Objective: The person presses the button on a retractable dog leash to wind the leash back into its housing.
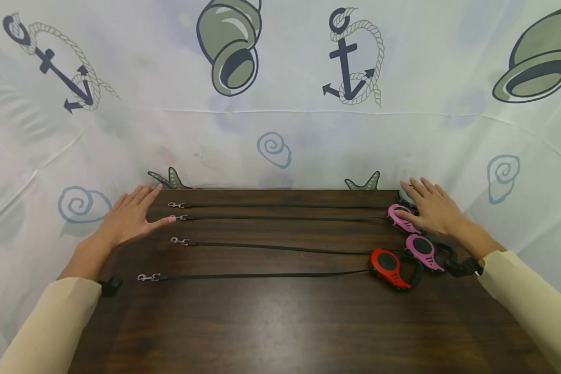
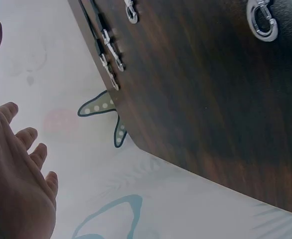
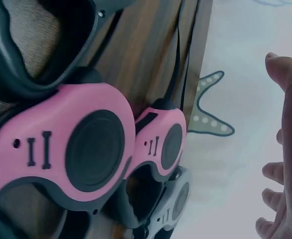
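Several retractable dog leashes lie on a dark wooden table, their black cords drawn out leftward to metal clips. Nearest the front is the red leash (image 1: 386, 267), its clip (image 1: 148, 278) at the far left. Two pink leashes, one in front (image 1: 422, 250) and one behind (image 1: 401, 217), sit at the right. A grey leash (image 3: 177, 204) is at the back corner, partly hidden by my right hand in the head view. My right hand (image 1: 432, 208) hovers over the rear handles, fingers spread. My left hand (image 1: 128, 218) is held out with fingers extended beside the rear clips (image 1: 177, 217).
The table (image 1: 262, 322) ends at a straight back edge. Behind and beside it hangs a white cloth (image 1: 191, 140) printed with anchors, shells and starfish. A dark wrist strap (image 1: 465, 267) is on the right arm, near the front pink leash.
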Available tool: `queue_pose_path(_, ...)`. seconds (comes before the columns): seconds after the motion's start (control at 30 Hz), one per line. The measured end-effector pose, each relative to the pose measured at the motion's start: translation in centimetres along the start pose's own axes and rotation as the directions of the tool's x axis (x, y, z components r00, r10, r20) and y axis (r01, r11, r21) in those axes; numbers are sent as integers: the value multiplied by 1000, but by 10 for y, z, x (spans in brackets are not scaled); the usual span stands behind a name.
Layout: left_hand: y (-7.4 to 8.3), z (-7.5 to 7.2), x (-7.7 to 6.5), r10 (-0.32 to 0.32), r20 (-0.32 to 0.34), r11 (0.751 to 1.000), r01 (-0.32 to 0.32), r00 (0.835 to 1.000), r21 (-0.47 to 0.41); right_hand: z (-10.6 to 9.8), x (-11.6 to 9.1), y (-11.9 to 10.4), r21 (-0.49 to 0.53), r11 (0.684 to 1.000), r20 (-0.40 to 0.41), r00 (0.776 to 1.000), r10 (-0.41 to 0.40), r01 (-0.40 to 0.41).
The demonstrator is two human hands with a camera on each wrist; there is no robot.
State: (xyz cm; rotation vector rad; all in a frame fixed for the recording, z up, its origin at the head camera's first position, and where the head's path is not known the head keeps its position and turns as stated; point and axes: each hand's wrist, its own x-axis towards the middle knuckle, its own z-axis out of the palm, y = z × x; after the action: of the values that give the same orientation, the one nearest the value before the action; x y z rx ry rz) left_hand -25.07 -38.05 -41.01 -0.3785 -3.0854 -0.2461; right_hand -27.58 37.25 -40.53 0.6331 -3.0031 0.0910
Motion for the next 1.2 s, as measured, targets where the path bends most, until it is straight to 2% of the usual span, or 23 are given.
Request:
queue_pose_path(0.27,6,7,-13,58,-62,998,-58,996,-11,6,-16,-10,-3,998,-27,997,-68,68)
queue_pose_path(0.47,10,16,-26,122,-90,993,-122,988,2,15,-30,-14,18,996,-66,994,-88,89)
queue_pose_path(0.77,12,30,-48,207,-151,977,-212,967,-24,22,-55,-24,7,984,-128,976,-175,178)
queue_pose_path(0.9,14,34,-55,216,-152,971,-228,964,-68,25,-66,-28,13,980,-144,971,-193,197)
queue_pose_path(1.03,17,39,-64,198,-127,968,-214,972,-131,28,-76,-32,7,974,-160,962,-221,225)
queue_pose_path(1.2,15,46,-74,213,-138,954,-236,967,-185,30,-85,-40,15,971,-162,959,-233,238)
